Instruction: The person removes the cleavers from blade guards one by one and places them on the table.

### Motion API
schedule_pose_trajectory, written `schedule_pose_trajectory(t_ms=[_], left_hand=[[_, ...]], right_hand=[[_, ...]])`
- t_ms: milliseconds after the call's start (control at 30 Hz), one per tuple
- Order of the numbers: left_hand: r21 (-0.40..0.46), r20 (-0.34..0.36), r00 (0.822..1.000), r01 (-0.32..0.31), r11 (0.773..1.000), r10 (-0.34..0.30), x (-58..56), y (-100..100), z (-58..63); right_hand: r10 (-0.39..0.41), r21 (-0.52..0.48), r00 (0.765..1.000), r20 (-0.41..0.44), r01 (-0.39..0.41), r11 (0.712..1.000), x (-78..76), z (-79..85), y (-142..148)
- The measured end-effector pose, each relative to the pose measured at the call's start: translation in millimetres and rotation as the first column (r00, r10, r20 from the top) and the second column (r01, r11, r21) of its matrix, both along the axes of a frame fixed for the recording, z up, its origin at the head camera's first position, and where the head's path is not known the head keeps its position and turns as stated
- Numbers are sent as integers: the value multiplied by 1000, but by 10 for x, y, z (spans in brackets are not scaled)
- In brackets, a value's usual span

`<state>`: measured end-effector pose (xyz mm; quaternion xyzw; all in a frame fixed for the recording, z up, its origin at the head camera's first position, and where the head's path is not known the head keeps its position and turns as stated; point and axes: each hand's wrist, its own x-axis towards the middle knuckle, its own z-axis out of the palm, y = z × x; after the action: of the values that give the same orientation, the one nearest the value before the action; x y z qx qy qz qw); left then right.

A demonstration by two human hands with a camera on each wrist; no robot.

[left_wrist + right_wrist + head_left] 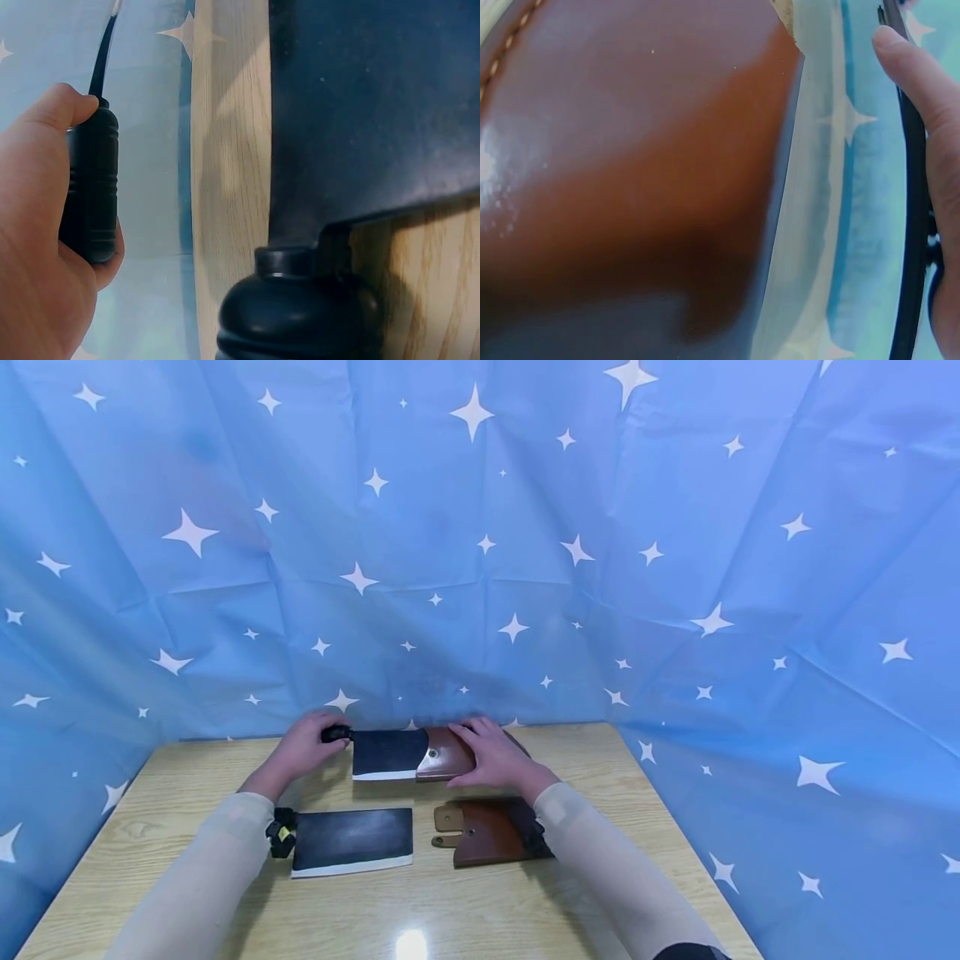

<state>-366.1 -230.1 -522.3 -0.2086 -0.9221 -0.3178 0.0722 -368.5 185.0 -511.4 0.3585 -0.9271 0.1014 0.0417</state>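
Observation:
At the table's back edge, my left hand grips the black handle of a cleaver, thumb near the handle's front end in the left wrist view. A brown leather sheath covers the far part of its dark blade, leaving the handle side bare with its pale cutting edge facing me. My right hand holds the sheath from the right, thumb on the near side and fingers over the top. In the right wrist view the held sheath appears as a dark, edge-on strip beside the hand.
A second cleaver lies nearer me, its handle partly behind the left forearm. To its right lies a second brown sheath with snap straps, overlapped by the right wrist. A blue star-patterned cloth hangs behind the wooden table.

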Motion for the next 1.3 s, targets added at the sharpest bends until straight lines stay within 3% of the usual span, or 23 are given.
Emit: schedule_pose_trajectory(t_ms=[1300], left_hand=[[18, 17, 1000, -9, 1000, 8, 17, -54, 7]], right_hand=[[-32, -13, 999, 27, 33, 999, 32, 39, 71]])
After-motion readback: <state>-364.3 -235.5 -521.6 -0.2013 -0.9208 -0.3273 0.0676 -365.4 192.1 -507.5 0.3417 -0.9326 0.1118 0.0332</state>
